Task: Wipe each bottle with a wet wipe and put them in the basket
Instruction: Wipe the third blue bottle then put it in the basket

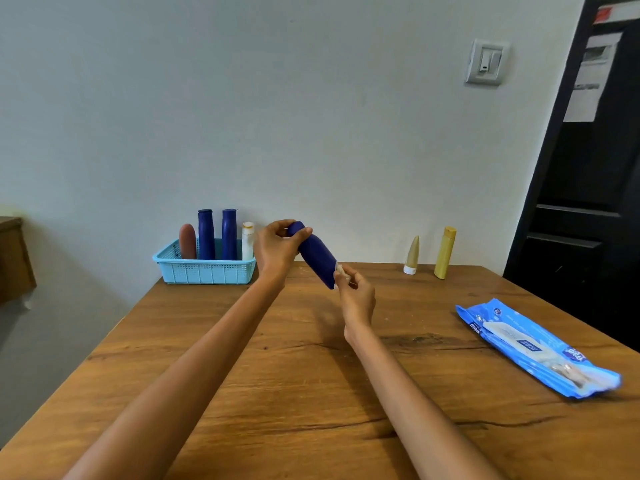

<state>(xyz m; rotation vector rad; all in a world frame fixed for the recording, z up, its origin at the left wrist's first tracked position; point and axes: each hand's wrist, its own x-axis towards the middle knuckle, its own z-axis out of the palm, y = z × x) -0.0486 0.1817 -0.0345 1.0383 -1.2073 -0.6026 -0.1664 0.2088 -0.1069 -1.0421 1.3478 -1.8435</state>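
My left hand grips the upper end of a dark blue bottle, held tilted above the table. My right hand pinches a small folded wet wipe against the bottle's lower end. A light blue basket stands at the far left of the table against the wall. It holds a brown bottle, two dark blue bottles and a white bottle, all upright. A beige tube and a yellow bottle stand at the back right.
A blue pack of wet wipes lies flat near the right edge of the wooden table. A wall runs along the table's far edge, and a dark door frame stands to the right. A brown piece of furniture sits at far left.
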